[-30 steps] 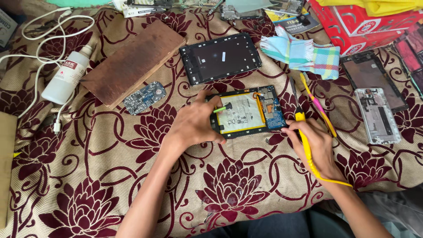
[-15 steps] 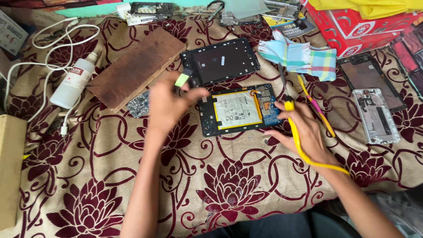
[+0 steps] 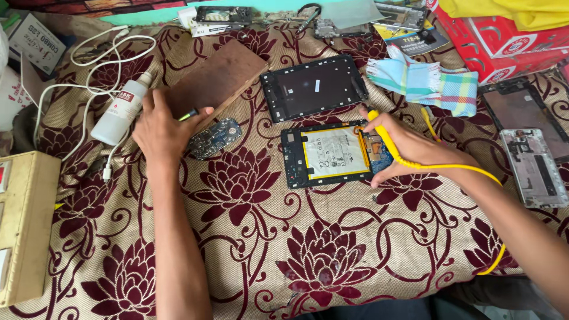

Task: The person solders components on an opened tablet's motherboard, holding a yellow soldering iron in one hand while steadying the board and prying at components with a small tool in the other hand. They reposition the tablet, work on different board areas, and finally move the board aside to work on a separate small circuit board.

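Two hands at work: left hand (image 3: 163, 127) pinches a small green-tipped tool (image 3: 189, 113), right hand (image 3: 409, 148) grips a yellow soldering iron (image 3: 385, 137), best kept steady over the opened tablet (image 3: 332, 155).

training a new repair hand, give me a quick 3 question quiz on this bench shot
1. True or false: the right hand holds a yellow tool over the opened tablet.
2. Which lies nearest the left hand? A) checked cloth B) wooden board C) red box
3. What colour is the bottle left of that hand?

Key: 1 true; 2 B; 3 white.
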The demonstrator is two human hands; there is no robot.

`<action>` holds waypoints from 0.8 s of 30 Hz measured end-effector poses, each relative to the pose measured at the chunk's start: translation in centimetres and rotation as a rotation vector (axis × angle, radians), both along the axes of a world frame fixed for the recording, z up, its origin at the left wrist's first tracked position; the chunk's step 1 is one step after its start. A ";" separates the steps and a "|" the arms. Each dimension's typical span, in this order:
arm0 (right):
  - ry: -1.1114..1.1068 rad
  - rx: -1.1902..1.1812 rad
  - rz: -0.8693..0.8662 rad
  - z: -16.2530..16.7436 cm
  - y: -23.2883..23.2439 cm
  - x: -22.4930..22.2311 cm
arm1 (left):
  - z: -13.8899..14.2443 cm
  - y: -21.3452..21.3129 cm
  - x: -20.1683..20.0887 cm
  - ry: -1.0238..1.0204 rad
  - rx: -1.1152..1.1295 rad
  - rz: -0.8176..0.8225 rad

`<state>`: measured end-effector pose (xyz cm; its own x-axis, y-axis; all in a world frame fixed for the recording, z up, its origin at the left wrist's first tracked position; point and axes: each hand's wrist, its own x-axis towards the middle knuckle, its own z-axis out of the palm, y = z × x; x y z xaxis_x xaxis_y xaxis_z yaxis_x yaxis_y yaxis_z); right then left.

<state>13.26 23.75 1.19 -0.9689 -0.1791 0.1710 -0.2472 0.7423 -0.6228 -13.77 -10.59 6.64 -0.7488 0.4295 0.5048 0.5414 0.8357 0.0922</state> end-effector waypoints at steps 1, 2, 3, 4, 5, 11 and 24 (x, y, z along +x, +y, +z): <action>-0.058 0.040 -0.028 0.3 0.1 0.0 | 0.4 0.2 -0.1 -0.181 -0.071 0.040; -0.115 0.080 -0.059 0.6 0.1 0.0 | 0.8 0.4 -0.2 -0.361 -0.142 0.079; -0.173 0.118 -0.090 0.9 0.1 0.1 | 1.1 0.8 -0.3 -0.295 -0.177 0.055; -0.181 0.161 -0.123 1.2 0.0 0.2 | 1.3 1.0 -0.4 -0.228 -0.214 0.034; -0.189 0.202 -0.156 1.5 -0.2 0.2 | 1.5 1.1 -0.5 -0.161 -0.253 0.011; -0.123 0.297 -0.242 2.6 -2.0 1.4 | 1.3 -0.1 -0.8 0.043 -0.275 -0.080; 0.340 0.462 -0.491 1.5 6.0 6.5 | 3.4 -5.6 0.5 0.106 -0.056 -0.288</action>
